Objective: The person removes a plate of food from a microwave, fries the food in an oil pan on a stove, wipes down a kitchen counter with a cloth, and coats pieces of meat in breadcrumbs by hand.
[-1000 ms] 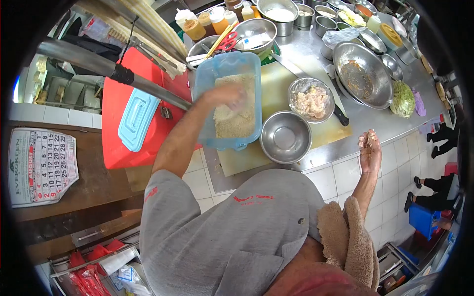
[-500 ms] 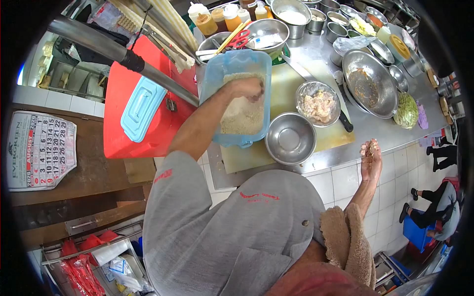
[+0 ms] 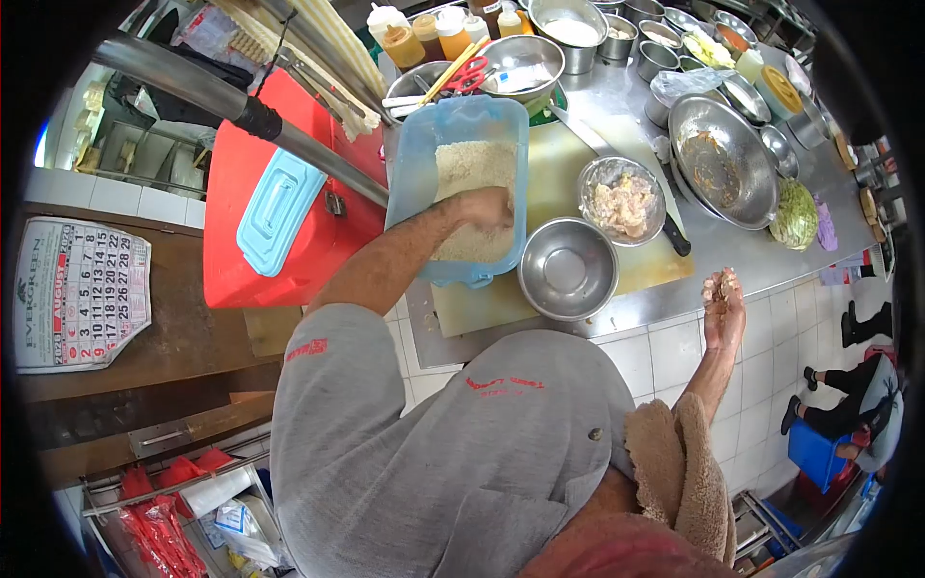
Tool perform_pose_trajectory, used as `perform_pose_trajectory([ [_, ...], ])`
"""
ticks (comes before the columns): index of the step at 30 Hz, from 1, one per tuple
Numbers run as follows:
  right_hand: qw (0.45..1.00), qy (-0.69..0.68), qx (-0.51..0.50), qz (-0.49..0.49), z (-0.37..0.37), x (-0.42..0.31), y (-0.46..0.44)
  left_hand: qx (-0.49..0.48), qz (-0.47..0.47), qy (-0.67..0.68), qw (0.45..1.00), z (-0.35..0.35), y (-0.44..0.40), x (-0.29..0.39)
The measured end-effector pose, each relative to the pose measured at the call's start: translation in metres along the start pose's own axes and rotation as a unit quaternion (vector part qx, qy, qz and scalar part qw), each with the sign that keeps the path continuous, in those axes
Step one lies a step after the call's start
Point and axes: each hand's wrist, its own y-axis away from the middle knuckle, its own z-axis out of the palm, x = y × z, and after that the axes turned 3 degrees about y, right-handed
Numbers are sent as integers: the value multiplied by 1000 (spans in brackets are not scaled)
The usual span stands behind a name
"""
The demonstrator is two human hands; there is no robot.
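My left hand (image 3: 485, 207) is down in a blue plastic tub (image 3: 409, 154) of pale, crumb-like powder (image 3: 470, 166). Its fingers are curled at the powder's surface; what they hold, if anything, is hidden. Off the table's front edge, my right hand (image 3: 723, 313) is palm up, fingers loosely bent and coated with sticky bits, holding no object. Between the hands, an empty steel bowl (image 3: 567, 270) stands beside the tub. Just behind it is a bowl of pale, raw-looking chopped meat (image 3: 621, 204). A knife with a black handle (image 3: 677, 237) lies beside the meat bowl.
Under the bowls is a cutting board (image 3: 559, 159). Large stained bowls (image 3: 723, 164) and a cabbage (image 3: 793, 216) stand at the right. Sauce bottles (image 3: 451, 34) line the back. A red cooler (image 3: 241, 193) is at the left; a metal pole (image 3: 323, 159) crosses above it. Another person sits far right.
My left hand has moved within the tub, lately toward its near side, and the powder's surface has shifted. My right hand has hardly moved. The camera view has shifted slightly.
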Motion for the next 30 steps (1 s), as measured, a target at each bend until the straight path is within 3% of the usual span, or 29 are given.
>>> perform_pose_trajectory([
  [2,1000,4,-1,1,-1,1,0,-30,-11,-29,999,1,-3,-3],
  [4,1000,1,31,6,-2,2,1,111,-35,-222,968,3,16,18],
  [5,999,1,33,9,-5,2,3,107,-36,-221,969,0,27,39],
  [7,1000,-6,3,2,-9,2,0,147,-125,-224,955,-16,44,79],
  [11,1000,0,28,1,-6,3,-1,179,-144,-229,946,-21,47,78],
  [17,1000,-1,28,10,-9,9,-3,110,-197,-262,938,-39,55,58],
  [23,999,-7,28,21,-9,10,-4,121,-134,-144,973,-67,60,28],
  [24,999,-6,24,20,-9,10,-4,105,-165,108,975,-74,63,28],
  [25,1000,-5,19,20,-8,10,-4,83,-186,352,914,-78,66,29],
  [29,999,-4,36,18,5,9,-2,84,-182,456,867,-80,70,23],
  [30,999,0,47,17,6,11,-4,75,-177,205,960,-76,63,2],
])
